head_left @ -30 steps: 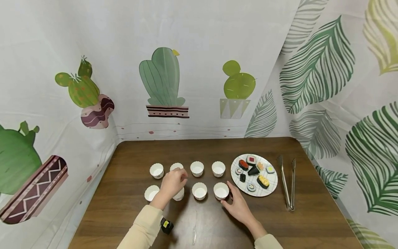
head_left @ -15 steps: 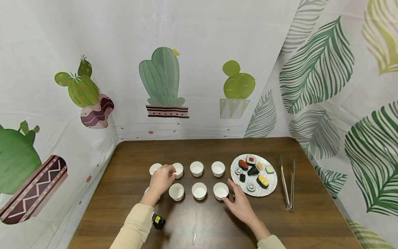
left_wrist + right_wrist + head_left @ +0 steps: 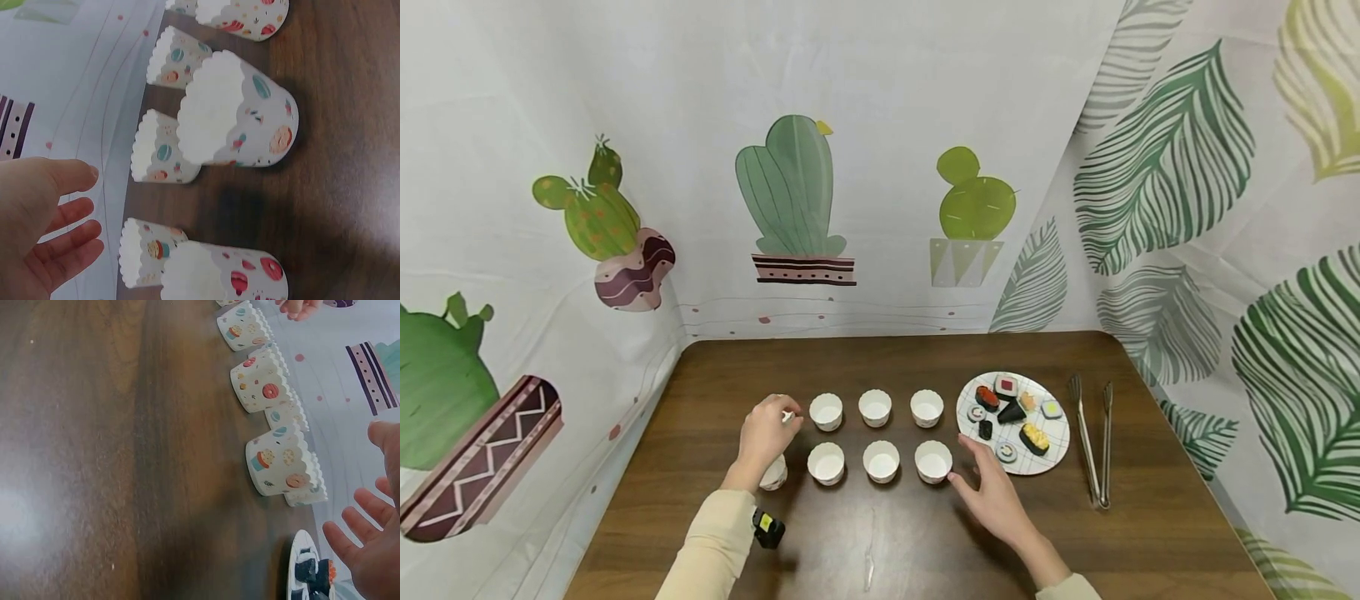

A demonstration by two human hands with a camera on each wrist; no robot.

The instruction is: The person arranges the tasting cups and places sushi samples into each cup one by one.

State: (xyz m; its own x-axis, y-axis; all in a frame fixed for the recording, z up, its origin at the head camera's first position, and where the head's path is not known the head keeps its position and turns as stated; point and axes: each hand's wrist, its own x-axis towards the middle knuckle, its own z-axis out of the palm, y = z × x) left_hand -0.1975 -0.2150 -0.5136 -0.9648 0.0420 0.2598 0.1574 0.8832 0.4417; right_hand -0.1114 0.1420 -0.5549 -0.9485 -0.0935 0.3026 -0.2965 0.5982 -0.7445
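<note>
Several white paper baking cups with scalloped rims and printed sweets stand upright in two rows. My left hand (image 3: 764, 433) is over the left end of the rows, fingers loosely bent, covering the back-left cup and part of the front-left cup (image 3: 775, 475). In the left wrist view that hand (image 3: 53, 225) holds nothing, thumb apart from the fingers, beside the cups (image 3: 240, 112). My right hand (image 3: 992, 496) has its fingers spread by the front-right cup (image 3: 933, 462), thumb tip close to its side. The right wrist view shows this hand (image 3: 369, 531) with nothing in it.
A round plate (image 3: 1048, 460) with a line pattern carries several sushi pieces, right of the cups. Metal tongs (image 3: 1105, 467) lie spread beyond it. The brown wooden table (image 3: 880, 358) meets a printed cloth (image 3: 880, 167) at the back. A black wrist device (image 3: 768, 529) sits at the left sleeve.
My left hand has moved left along the rows, uncovering the second-column cups and covering the back-left one. My right hand has drawn slightly right, away from the front-right cup. The cups have stayed put.
</note>
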